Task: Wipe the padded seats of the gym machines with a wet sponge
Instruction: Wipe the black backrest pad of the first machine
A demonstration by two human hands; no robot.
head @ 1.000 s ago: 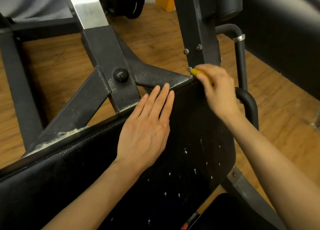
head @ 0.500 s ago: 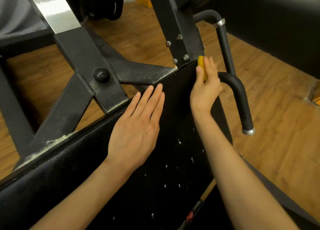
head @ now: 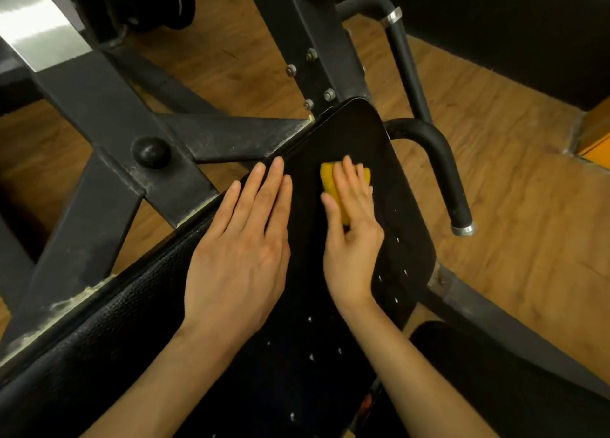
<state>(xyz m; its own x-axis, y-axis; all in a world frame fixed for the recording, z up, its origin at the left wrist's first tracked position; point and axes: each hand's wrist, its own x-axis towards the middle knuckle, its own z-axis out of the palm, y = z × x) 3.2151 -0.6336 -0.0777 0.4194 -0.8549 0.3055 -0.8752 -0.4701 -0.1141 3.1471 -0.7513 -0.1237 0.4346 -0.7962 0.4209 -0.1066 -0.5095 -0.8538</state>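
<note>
A black padded seat (head: 356, 133) runs from the lower left up to a rounded corner near the middle. My right hand (head: 351, 236) presses a yellow sponge (head: 330, 181) flat on the pad a little below that corner, fingers spread over it. Beside it, my left hand (head: 241, 239) lies flat and open on the pad's left edge, holding nothing. Small white flecks (head: 310, 320) dot the lower pad.
The machine's black steel frame (head: 109, 114) with a round knob (head: 151, 152) stands left of the pad. A curved padded handle (head: 439, 160) sticks out on the right. Wooden floor (head: 515, 186) surrounds everything, and another black pad (head: 462, 365) sits at the lower right.
My right hand has slid the sponge from the pad's top corner edge down onto its flat face. The left hand has stayed in place. My view has shifted closer and rightward.
</note>
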